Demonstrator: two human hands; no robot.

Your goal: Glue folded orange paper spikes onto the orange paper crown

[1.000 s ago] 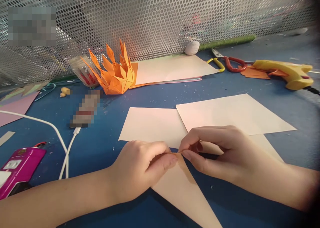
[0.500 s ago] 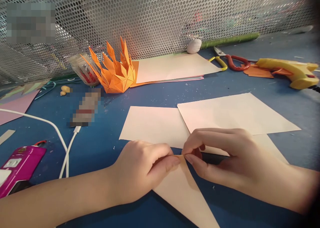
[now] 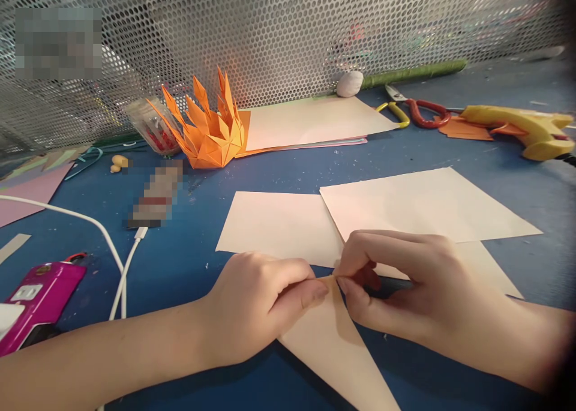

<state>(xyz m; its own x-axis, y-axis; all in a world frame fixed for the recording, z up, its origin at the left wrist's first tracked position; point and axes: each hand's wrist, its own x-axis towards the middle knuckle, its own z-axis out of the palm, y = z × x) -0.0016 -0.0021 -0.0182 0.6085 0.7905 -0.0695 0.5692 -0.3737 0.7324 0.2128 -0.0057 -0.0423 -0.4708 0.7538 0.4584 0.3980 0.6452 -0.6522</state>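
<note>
A pale, cream-coloured sheet of paper [image 3: 335, 354] slants down toward the near edge of the view, its upper end between my two hands. My left hand [image 3: 265, 312] pinches that end from the left, thumb on top. The thumb and forefinger of my right hand [image 3: 405, 285] close on the upper corner, close beside the left fingertips. Just beyond my hands lie a pale sheet [image 3: 274, 225] and another pale sheet [image 3: 427, 204] that overlaps it. My right hand covers part of these sheets.
An orange folded-paper crown [image 3: 211, 135] stands at the back, beside stacked paper [image 3: 310, 123]. Red-handled scissors [image 3: 427, 114] and a yellow glue gun [image 3: 526, 126] lie at the back right. A magenta power strip [image 3: 54, 288] and white cable [image 3: 94, 222] are at left. A perforated metal screen [image 3: 270, 33] rises behind.
My right fingertips have shifted slightly right along the paper's upper end. The left hand keeps its pinch, and the view has moved a little.
</note>
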